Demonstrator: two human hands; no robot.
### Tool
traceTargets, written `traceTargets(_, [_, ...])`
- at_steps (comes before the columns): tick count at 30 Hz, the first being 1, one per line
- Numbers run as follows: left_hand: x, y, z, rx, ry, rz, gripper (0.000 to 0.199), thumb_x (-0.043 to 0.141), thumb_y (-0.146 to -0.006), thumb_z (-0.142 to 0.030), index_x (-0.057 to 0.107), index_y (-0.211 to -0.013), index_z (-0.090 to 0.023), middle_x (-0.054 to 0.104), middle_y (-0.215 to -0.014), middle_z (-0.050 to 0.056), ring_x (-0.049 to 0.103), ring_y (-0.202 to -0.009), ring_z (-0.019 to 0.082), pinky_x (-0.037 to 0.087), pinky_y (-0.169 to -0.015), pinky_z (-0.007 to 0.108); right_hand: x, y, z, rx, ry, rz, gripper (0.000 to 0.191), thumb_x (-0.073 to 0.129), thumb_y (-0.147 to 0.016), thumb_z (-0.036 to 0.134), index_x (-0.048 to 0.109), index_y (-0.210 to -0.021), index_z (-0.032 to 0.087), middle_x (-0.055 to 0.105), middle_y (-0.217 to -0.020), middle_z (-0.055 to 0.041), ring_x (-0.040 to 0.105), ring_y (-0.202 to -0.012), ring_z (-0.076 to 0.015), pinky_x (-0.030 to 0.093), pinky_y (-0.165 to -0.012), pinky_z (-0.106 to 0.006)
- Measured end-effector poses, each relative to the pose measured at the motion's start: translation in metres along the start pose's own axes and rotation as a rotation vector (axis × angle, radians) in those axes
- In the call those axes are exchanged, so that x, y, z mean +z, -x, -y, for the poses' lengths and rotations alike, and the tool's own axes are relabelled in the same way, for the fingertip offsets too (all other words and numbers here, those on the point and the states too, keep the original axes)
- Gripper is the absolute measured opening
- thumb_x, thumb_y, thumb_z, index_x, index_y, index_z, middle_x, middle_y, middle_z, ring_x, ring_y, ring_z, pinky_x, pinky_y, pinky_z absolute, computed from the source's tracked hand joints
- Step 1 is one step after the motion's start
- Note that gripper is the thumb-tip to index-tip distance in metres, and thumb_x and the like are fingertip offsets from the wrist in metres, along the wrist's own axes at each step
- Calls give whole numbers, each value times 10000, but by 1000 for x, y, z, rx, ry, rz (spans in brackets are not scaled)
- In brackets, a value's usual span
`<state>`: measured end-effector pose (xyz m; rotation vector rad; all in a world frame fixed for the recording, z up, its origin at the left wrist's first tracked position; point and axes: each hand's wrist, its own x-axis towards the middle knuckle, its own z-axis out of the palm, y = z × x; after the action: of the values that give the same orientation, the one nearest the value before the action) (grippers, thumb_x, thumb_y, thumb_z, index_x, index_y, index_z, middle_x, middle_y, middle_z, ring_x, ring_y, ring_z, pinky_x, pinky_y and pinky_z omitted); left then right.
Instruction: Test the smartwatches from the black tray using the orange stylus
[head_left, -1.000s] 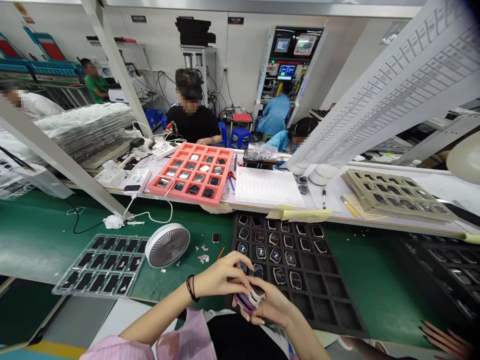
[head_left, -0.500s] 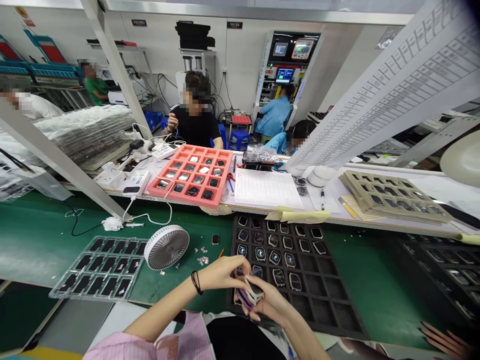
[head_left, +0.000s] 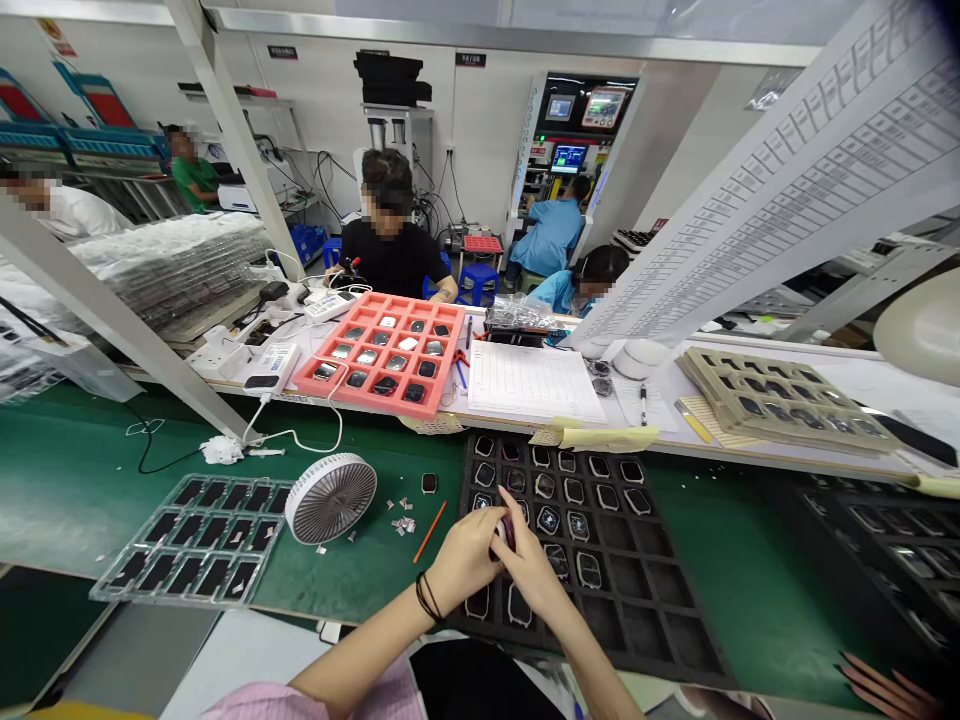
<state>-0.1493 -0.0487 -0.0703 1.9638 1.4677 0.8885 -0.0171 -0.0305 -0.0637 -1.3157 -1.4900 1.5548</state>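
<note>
Both my hands come together over the left part of a black foam tray [head_left: 660, 625]. Between them is a small watch case [head_left: 505, 537] with a pale face and a purplish edge, mostly covered by fingers. My left hand [head_left: 463, 556], with black bands at the wrist, is closed around it from the left. My right hand [head_left: 534, 568] grips it from the right, its index finger pointing up along the far side. Square watches [head_left: 589, 570] sit in many of the tray's compartments, some with lit screens.
An orange stick [head_left: 430, 532], metallic scraps [head_left: 405, 524] and a lone watch [head_left: 429, 484] lie left of the tray. Beyond are a white fan [head_left: 331, 498] and a clear tray of dark screens [head_left: 187, 540]. A pink tray [head_left: 375, 400] rests on the shelf. Another person's hand [head_left: 889, 685] shows at lower right.
My hands have moved up and away from my body, and the held watch case has turned and is more covered. The orange stick and the tray's near-left watches are now more visible.
</note>
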Motion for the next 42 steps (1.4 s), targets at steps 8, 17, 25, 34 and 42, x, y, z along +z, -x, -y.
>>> traceTargets(8, [-22,3,-4,117,215,-62,542,807,-617,-246,599,-1116,-204,702,-1081,63,629,-1054,261,390,-1066,496,-21,-8,5,257,-588,365,472,831,-623,294,655,-1049,198,673,-866,-29,627,-750,-164,464,-615,-239])
traceTargets(17, [-17,8,-4,118,288,6,550,816,-639,-223,598,-1143,-194,657,-1182,113,563,-1153,263,455,-997,449,-17,-6,7,232,-569,343,331,855,-542,198,736,-850,193,676,-791,-26,612,-762,-186,483,-687,-292])
traceTargets(25, [-9,13,2,129,276,24,542,813,-622,-215,609,-1124,-202,677,-1153,87,600,-1107,248,437,-1014,411,-17,-5,-3,240,-524,359,331,873,-491,204,734,-791,169,661,-752,-14,601,-735,-179,473,-693,-287])
traceTargets(34, [-9,18,4,56,297,105,558,809,-644,-231,589,-1156,-209,652,-1207,92,602,-1116,245,453,-992,370,-13,-2,-18,242,-526,286,303,873,-473,231,708,-721,172,649,-696,-8,593,-673,-176,470,-650,-290])
traceTargets(42, [-22,9,18,-189,507,84,478,821,-643,-340,579,-1031,-199,649,-981,44,643,-830,192,516,-749,305,-30,-8,-31,296,-595,188,404,871,-520,315,722,-864,166,736,-777,-67,705,-750,-261,540,-744,-397])
